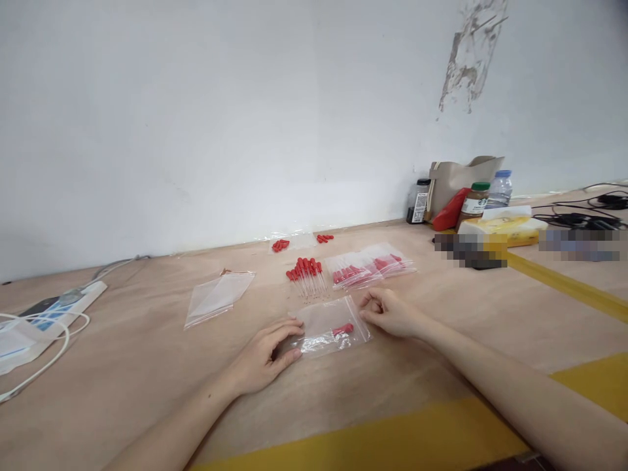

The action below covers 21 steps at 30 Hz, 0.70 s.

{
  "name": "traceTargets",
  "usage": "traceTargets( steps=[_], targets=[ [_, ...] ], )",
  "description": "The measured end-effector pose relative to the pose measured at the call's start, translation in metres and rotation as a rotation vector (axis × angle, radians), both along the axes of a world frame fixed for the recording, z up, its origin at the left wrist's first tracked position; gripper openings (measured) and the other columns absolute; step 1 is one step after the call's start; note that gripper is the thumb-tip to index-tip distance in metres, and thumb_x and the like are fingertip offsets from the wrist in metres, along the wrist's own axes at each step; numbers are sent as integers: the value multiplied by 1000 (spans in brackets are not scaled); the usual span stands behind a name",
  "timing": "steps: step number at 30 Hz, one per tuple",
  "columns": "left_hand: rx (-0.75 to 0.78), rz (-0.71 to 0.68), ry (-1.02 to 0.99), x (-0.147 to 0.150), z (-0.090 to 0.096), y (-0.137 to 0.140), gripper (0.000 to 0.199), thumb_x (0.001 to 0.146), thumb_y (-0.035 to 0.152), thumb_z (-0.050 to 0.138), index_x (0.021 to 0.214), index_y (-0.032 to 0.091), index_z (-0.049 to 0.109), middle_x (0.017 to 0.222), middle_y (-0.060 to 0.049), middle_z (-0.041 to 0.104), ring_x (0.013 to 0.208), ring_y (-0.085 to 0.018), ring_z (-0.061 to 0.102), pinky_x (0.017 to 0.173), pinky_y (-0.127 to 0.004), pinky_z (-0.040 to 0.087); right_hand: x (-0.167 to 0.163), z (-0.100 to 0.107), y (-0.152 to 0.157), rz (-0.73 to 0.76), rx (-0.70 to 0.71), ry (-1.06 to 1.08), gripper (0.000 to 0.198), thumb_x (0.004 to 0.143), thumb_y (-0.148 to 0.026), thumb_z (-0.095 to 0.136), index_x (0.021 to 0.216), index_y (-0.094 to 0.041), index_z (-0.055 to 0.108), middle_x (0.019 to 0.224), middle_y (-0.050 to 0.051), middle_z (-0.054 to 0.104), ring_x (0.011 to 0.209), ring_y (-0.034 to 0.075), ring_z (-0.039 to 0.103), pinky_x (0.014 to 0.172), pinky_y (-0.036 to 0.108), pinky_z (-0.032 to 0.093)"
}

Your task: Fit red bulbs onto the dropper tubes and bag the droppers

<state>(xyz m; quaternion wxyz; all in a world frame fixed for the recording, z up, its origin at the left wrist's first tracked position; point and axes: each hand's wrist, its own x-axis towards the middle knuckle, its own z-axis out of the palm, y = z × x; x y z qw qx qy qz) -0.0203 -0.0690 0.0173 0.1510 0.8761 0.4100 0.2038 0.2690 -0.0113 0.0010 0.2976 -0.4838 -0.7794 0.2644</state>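
Note:
A clear zip bag (318, 318) lies flat before me with a red-bulbed dropper (343, 329) inside it. My left hand (267, 353) rests at the bag's left end, fingers stretched out and thumb apart. At the zip end on the right, my right hand (387, 313) has its fingers curled, with thumb and forefinger at the bag's edge. Just beyond the bag stands a fanned group of loose droppers (308, 275) with red bulbs and clear stems. To their right, several filled zip bags (367, 267) overlap in a row.
Flat zip bags (219, 296) lie to the left. Red bulbs (280, 245) sit on clear plastic by the wall. A power strip (73, 320) with white cables is far left. Right rear hold a black-capped bottle (418, 203), a green-lidded jar (474, 204), a tissue pack (505, 229) and black cables (583, 219).

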Motion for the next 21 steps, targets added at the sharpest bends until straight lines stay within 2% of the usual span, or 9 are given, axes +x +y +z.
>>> traceTargets(
  steps=[6, 10, 13, 16, 21],
  targets=[
    [-7, 25, 48, -2, -1, 1, 33, 87, 34, 43, 118, 26, 50, 128, -3, 47, 121, -21, 37, 100, -40, 32, -5, 4, -6, -70, 132, -50, 13, 71, -26, 51, 61, -18, 54, 51, -2, 52, 47, 10, 44, 47, 22, 30],
    [-2, 32, 65, -1, -3, 2, 36, 86, 34, 45, 121, 26, 49, 130, -3, 45, 121, -21, 37, 101, -41, 31, -10, 9, -5, -116, 249, -27, 12, 72, -23, 49, 64, -18, 56, 56, -1, 55, 51, 11, 47, 50, 22, 33],
    [3, 34, 67, -1, -3, 2, 36, 86, 34, 45, 121, 26, 49, 130, -4, 44, 120, -21, 38, 100, -40, 32, -23, 19, 8, -125, 318, -3, 9, 72, -20, 49, 69, -17, 57, 64, 1, 59, 57, 11, 51, 55, 22, 36],
    [8, 25, 53, -1, -3, 2, 36, 86, 34, 45, 121, 26, 49, 129, -4, 45, 119, -22, 40, 99, -41, 33, -46, 29, 35, -101, 292, -45, 9, 71, -15, 49, 75, -16, 58, 72, 3, 62, 65, 12, 55, 61, 22, 38],
    [8, 17, 47, -3, -5, 2, 37, 85, 34, 46, 121, 26, 48, 129, -4, 45, 120, -22, 39, 100, -42, 32, -93, 33, 86, -239, 127, -108, 20, 70, -13, 52, 90, -12, 56, 83, 9, 63, 78, 16, 57, 68, 24, 41]
  ],
)
